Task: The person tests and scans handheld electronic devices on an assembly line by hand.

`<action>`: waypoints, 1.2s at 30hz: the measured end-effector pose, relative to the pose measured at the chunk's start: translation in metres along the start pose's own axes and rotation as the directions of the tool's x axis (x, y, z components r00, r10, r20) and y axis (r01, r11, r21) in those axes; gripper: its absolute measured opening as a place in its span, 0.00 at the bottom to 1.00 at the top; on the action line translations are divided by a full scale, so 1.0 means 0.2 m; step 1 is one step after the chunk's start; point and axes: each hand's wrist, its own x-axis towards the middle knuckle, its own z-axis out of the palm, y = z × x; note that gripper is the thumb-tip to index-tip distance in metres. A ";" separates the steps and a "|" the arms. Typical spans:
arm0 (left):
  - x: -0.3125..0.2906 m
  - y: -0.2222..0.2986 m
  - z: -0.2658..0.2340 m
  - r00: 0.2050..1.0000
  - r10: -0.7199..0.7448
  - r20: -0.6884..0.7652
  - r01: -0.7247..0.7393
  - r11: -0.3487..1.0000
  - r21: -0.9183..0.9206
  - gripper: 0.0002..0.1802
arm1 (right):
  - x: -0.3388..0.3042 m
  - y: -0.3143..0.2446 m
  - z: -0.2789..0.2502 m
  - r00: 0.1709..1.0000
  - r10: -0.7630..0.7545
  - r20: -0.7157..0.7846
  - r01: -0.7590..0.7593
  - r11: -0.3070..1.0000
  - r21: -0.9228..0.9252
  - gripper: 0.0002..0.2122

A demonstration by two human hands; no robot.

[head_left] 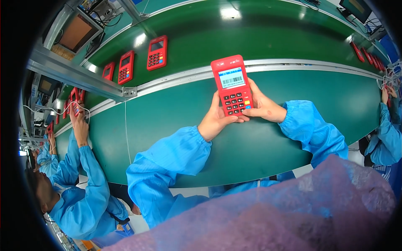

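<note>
Over the green surface (pixel 180 154), I hold up a red, round-cornered payment terminal (pixel 231 90), my left hand (pixel 215 120) and right hand (pixel 265 107) both gripping its lower sides; its lit screen (pixel 231 78) shows a barcode beneath a blue band, above black keys (pixel 233 101), a yellow key (pixel 247 102) and a blue key (pixel 248 107)

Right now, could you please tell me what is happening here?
A person holds a red, rectangular card terminal, screen lit, with their left fingers and right fingers above a green worktop, right thumb at its lower keys. More red terminals lie on the glossy green strip beyond; a blue-sleeved co-worker at left holds another.
</note>
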 end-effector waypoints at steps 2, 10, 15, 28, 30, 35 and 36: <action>0.00 0.01 -0.01 1.000 -0.003 0.004 0.003 1.000 0.012 0.46 | 0.01 0.03 -0.01 0.997 -0.069 0.018 0.070 0.996 -0.059 0.42; 0.01 -0.01 -0.02 1.000 0.002 0.021 -0.001 1.000 -0.020 0.47 | 0.01 0.03 0.00 0.999 -0.012 -0.039 0.012 1.000 0.003 0.41; 0.00 0.00 -0.01 1.000 0.011 0.000 -0.011 1.000 0.025 0.46 | 0.03 0.01 0.02 0.998 -0.025 -0.055 0.023 0.999 -0.034 0.40; 0.02 -0.04 0.06 0.994 0.091 -0.068 -0.079 0.984 0.160 0.45 | 0.11 0.02 0.11 0.914 -0.143 -0.380 0.065 0.976 -0.209 0.28; 0.02 -0.03 0.06 0.993 0.092 -0.078 -0.079 0.984 0.160 0.45 | 0.10 0.02 0.11 0.904 -0.146 -0.402 0.060 0.974 -0.218 0.27; 0.01 0.02 0.03 0.998 0.014 -0.055 -0.008 0.995 0.099 0.46 | 0.08 0.00 0.05 0.969 -0.058 -0.239 0.073 0.996 0.055 0.32; 0.02 0.03 0.04 0.998 0.014 -0.057 -0.008 0.995 0.102 0.46 | 0.06 -0.02 0.02 0.985 -0.021 -0.169 0.038 0.994 0.098 0.34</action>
